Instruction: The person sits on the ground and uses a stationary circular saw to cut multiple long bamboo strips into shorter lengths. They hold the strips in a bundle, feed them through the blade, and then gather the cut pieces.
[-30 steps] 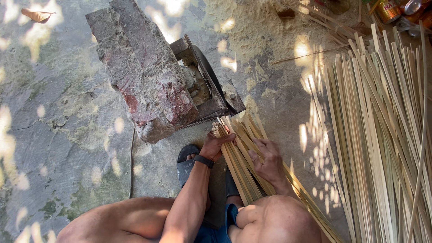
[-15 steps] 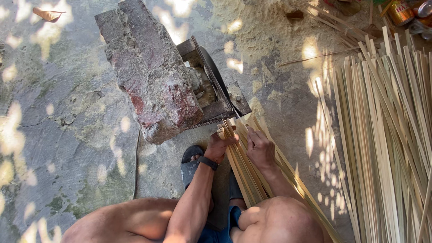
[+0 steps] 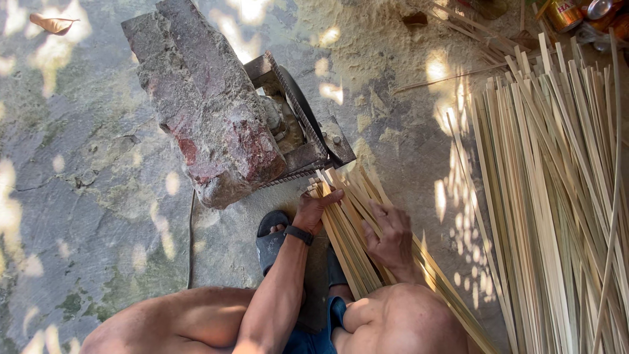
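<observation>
Both hands on bamboo strip bundle point(image 3: 354, 229)
Left hand point(image 3: 313, 208) grips its top end, right hand point(image 3: 390, 237) rests flat; long axis points toward metal machine point(image 3: 298, 128).

Bamboo strips point(image 3: 367, 223): pale yellow-tan. Stone block point(image 3: 203, 105): grey, red-brown patches. Metal frame point(image 3: 301, 131): dark, rusty brown. Sandal point(image 3: 270, 239): dark grey. Wristband point(image 3: 299, 234): black. Ground point(image 3: 78, 183): grey, mossy green blotches, dappled light. Dry leaf point(image 3: 52, 23): orange-brown.
</observation>
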